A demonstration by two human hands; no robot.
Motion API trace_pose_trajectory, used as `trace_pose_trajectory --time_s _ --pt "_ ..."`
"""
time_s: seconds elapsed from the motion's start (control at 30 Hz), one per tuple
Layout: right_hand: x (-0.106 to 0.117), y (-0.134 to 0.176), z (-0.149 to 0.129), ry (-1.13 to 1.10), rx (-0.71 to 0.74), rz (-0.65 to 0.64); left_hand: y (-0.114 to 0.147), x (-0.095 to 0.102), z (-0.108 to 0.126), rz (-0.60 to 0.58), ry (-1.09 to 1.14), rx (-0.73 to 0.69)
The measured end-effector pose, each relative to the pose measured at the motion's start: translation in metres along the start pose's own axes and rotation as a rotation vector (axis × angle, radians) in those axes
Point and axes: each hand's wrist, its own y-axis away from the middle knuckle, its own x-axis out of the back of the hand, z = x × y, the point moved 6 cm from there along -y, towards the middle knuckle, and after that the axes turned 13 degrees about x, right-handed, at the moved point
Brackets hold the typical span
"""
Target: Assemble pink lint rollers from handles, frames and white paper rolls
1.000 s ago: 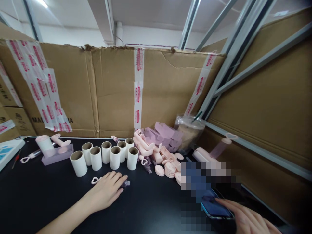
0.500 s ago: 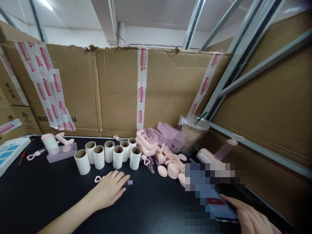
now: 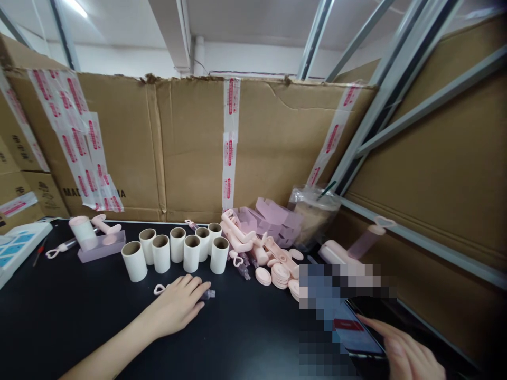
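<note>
My left hand (image 3: 182, 300) lies palm down on the black table, its fingers and thumb around a small clear purple tube (image 3: 211, 294). A white heart-shaped loop (image 3: 159, 289) sticks out on the hand's other side; the middle is hidden under the palm. At the lower right, my right hand (image 3: 410, 348) is at the edge of a phone (image 3: 356, 332) with a lit screen. Its index finger is stretched out against the phone, and the other fingers show only in part. Beyond my left hand stand several white cardboard tubes (image 3: 191, 254).
Right of the tubes lies a pile of pink plastic parts (image 3: 240, 237), with round pink discs (image 3: 280, 274) and purple trays (image 3: 273, 221). A bagged drink cup (image 3: 315, 216) stands behind. At left are a purple holder (image 3: 102, 248) and a white-blue box (image 3: 19, 245). Cardboard walls (image 3: 190, 148) enclose the table.
The view has shifted very slightly. Both hands keep nearly the same places, the left on the purple tube and the right at the phone.
</note>
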Motion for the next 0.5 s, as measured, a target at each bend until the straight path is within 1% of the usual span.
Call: trace_pose_trajectory --time_s 0.1,0.27,0.5 --pt "0.0005 -0.0012 0.0022 -0.014 0.035 -0.01 0.0 0.0002 -0.0004 0.018 0.012 -0.009" --pt "0.0022 -0.001 0.0036 -0.015 0.0 -0.091 -0.0001 -0.0005 -0.0007 0.008 0.002 -0.009" --pt "0.0058 -0.0017 -0.0018 -0.002 0.019 -0.09 0.0007 0.0015 -0.0005 0.05 0.007 -0.009"
